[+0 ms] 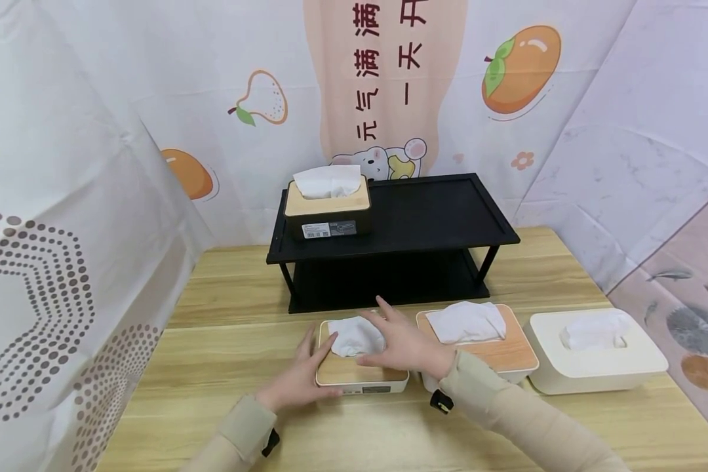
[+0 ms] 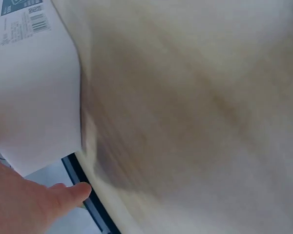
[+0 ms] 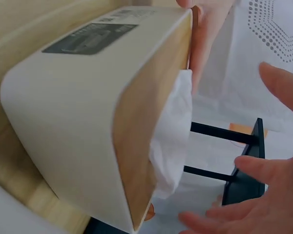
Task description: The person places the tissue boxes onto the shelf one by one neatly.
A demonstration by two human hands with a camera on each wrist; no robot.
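Note:
A white tissue box (image 1: 354, 372) with a light wood lid sits on the table in front of the black rack. A white tissue (image 1: 357, 337) sticks out of its slot. My left hand (image 1: 299, 381) lies along the box's left side, thumb by the front face and fingers extended at the lid's left edge. Over the right part of the box hovers my right hand (image 1: 402, 342), its fingers spread with nothing between them. The right wrist view shows a gap between the right hand's fingers (image 3: 259, 168) and the tissue (image 3: 173, 136).
On top of the black two-tier rack (image 1: 431, 210), at its left end, stands a black tissue box (image 1: 336, 223) with a wood lid. To the right are a white box with a reddish wood lid (image 1: 507, 354) and an all-white tissue box (image 1: 602, 367). A printed cloth (image 1: 212, 39) hangs behind.

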